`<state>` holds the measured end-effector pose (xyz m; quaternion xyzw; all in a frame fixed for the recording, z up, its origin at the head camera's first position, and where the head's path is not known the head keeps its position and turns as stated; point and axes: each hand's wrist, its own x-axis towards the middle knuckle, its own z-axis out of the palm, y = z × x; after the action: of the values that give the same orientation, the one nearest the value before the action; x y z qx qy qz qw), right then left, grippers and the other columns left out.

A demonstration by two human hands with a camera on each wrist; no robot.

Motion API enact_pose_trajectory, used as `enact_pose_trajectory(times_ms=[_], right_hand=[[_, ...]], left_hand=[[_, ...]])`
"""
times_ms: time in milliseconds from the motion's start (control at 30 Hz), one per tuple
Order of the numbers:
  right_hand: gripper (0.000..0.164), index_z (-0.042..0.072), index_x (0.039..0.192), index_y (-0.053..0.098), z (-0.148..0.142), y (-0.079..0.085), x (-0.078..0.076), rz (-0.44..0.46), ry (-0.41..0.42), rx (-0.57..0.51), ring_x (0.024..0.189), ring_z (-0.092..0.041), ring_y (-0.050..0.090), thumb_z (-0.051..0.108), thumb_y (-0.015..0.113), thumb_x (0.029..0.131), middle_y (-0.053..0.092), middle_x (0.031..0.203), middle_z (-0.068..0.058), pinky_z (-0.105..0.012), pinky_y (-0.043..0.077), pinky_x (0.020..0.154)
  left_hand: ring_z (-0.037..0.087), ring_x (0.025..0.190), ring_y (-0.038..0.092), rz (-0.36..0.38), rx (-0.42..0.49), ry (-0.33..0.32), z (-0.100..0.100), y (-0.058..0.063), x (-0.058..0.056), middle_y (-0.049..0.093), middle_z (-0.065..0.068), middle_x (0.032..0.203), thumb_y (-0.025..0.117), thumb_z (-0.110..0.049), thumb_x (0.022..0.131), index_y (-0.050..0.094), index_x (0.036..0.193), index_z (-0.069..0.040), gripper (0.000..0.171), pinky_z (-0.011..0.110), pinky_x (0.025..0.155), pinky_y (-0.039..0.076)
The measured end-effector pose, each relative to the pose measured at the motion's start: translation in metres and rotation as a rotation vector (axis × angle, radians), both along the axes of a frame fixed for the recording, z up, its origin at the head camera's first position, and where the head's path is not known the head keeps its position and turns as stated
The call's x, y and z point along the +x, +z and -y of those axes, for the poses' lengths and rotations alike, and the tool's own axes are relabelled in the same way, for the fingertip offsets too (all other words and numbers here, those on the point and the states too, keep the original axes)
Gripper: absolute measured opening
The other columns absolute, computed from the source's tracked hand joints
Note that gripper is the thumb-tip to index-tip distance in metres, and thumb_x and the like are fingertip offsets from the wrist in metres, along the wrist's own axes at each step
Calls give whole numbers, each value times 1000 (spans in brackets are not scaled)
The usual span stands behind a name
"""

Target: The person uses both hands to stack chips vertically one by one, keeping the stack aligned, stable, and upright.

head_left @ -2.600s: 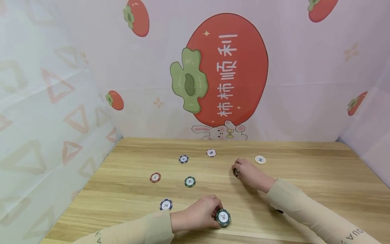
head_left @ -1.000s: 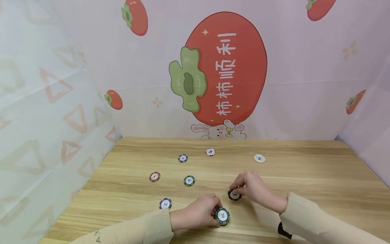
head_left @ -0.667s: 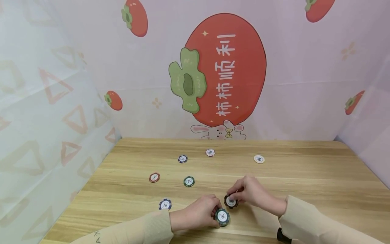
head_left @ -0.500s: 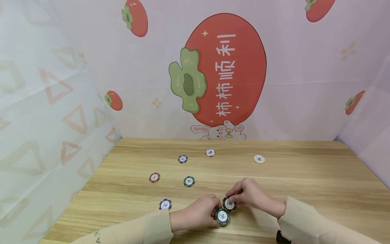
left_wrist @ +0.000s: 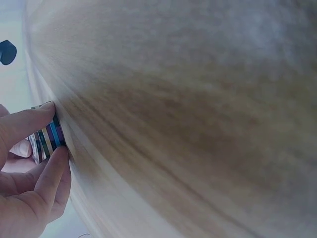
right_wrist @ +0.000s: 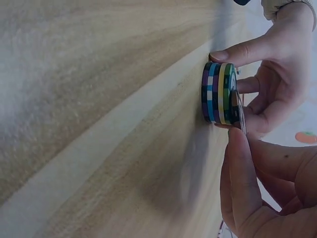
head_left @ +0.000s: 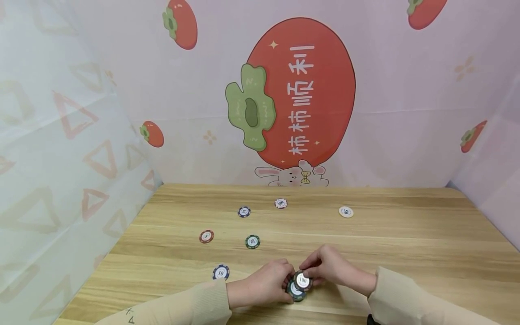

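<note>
Wood tabletop [head_left: 406,234] — right hand [head_left: 335,268] pinches 100 chip [head_left: 302,281] — now overlapping stack [right_wrist: 216,94] left hand [head_left: 265,284] holds.

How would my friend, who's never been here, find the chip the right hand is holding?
On the wooden table, near the front, the left hand grips a chip stack. The right hand pinches one chip over it. Unlike the green-rimmed chip it partly covers, it has a blackish rim and says 100.

The 100 chip [head_left: 302,280] has a dark rim and white centre. The stack [right_wrist: 217,94] is banded purple, blue, yellow and green (with black blocks). The 5 chip [head_left: 206,236] is red-rimmed, the 10 chips [head_left: 221,272] navy-and-white, the 50 chip [head_left: 346,212] off-white. The table [head_left: 406,225] is honey-brown wood grain, the sleeves [head_left: 195,302] beige.
</note>
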<state>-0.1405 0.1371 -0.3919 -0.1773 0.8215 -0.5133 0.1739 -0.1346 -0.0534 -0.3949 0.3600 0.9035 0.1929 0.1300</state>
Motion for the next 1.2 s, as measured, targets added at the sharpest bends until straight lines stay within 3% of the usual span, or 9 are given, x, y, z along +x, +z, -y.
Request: enact_pose_trajectory(times_ms=[333,933,1200], right_hand=[[11,-8,85,67,3,-4,4,44,25,-26,64,-15,61,-6,68,74,66,78,-12,-28,52,53],[12,-4,79,66,7,-7,4,-34,56,-29,63,-9,58,-2,73,70,66,72,-8,-22,50,50],[7,4,78,68,5,-8,-2,-248,109,124,66,0,53,7,72,74,65,73,2,-20,45,60]], left_hand=[[-4,70,42,-7,7,-12,1,-1,0,47,-12,82,82,-22,64,61,93,-10,38,9,62,39],[-5,70,43,-4,9,-4,1,0,-1,48,-13,81,82,-22,64,61,92,-10,36,9,61,39],[-5,69,43,-10,12,-8,1,-1,-1,47,-13,80,82,-22,64,62,91,-11,35,9,61,39]])
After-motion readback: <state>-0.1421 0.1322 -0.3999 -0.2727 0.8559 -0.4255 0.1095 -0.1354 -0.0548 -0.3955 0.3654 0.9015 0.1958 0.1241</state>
